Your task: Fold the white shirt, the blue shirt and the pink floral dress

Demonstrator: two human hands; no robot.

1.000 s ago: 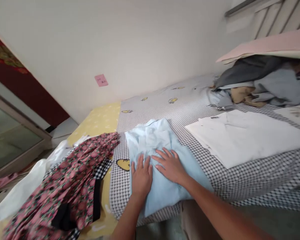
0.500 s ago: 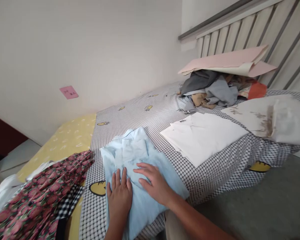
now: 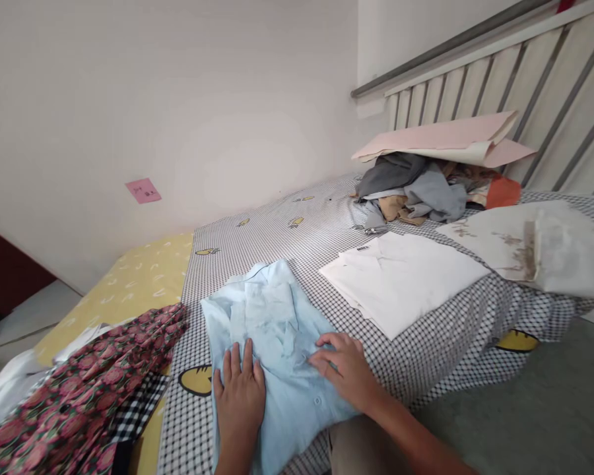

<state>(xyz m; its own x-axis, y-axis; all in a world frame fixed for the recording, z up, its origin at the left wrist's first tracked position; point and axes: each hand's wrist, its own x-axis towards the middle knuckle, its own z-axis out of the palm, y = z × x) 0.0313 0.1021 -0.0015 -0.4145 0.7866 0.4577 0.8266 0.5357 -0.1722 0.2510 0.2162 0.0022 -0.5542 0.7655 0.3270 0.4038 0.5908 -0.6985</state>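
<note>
the pale blue buttoned cotton shirt (image 3: pixel 277 330) lies on the near part of the black-and-white checked bedsheet (image 3: pixel 301 237), its lower end hanging over the bed's front edge. the left hand (image 3: pixel 240 394) rests flat on it, palm down, fingers straight. the right hand (image 3: pixel 345 371) sits at the shirt's right edge with fingers curled; i cannot tell whether they pinch the cloth or only press it. bare sheet separates the shirt from the folded white garment (image 3: pixel 400 280) on the right, and the pink floral fabric (image 3: pixel 79 396) lies close on the left.

Left hand (image 3: pixel 240 394), right hand (image 3: pixel 345 371), shirt (image 3: pixel 272 316) perhaps pinched
</note>
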